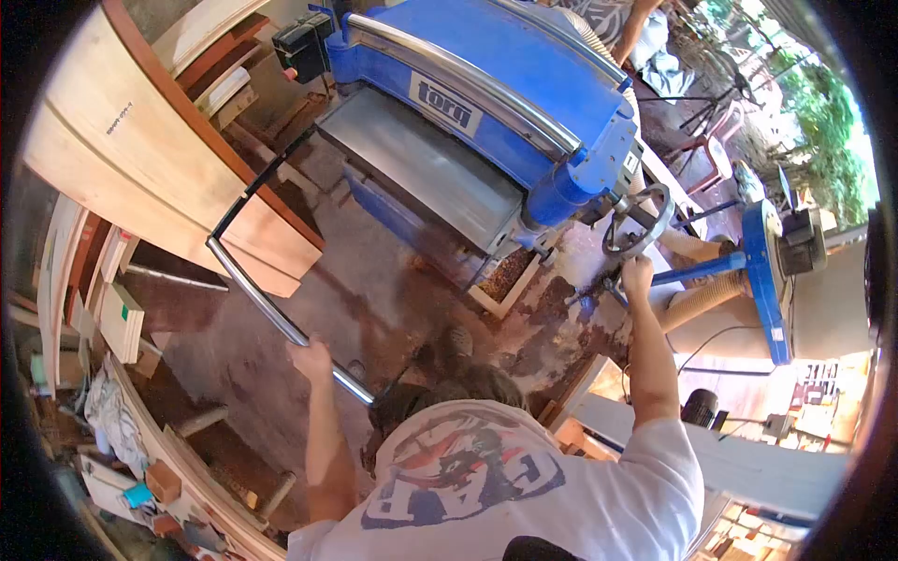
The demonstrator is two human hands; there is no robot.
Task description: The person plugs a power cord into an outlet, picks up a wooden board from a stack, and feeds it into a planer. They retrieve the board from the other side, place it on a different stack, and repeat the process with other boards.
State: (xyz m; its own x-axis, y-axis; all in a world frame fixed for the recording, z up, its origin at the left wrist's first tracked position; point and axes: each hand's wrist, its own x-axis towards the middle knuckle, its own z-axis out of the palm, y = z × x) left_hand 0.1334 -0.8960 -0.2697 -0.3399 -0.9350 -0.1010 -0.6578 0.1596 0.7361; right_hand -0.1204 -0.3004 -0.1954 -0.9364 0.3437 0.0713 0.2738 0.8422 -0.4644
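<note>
Both hands are raised and well apart: the left hand (311,360), left of centre in the frame, is closed around a long shiny metal bar (271,309) that runs diagonally up toward the left, and the right hand (638,278), right of centre, is wrapped on the lower rim of a dark handwheel (639,222) at the side of the machine. Nearest, at the bottom of the frame, a white printed T-shirt (524,486) fills the view, with both bare arms reaching up from it. Above that lies a stained concrete floor (374,299) with a patch of brown wood shavings (505,273) heaped under the machine's edge. Filling the upper middle is a big blue machine (524,75) with a flat grey metal table (421,164) at its front and a curved chrome bar across its top. Leaning in the upper left are pale wooden boards (122,150), and wood offcuts and rags are piled along the lower left edge. At the right, a blue stand (762,271) carries a ribbed hose (697,299). Farthest, in the upper right, green foliage (823,122) shows in daylight.
</note>
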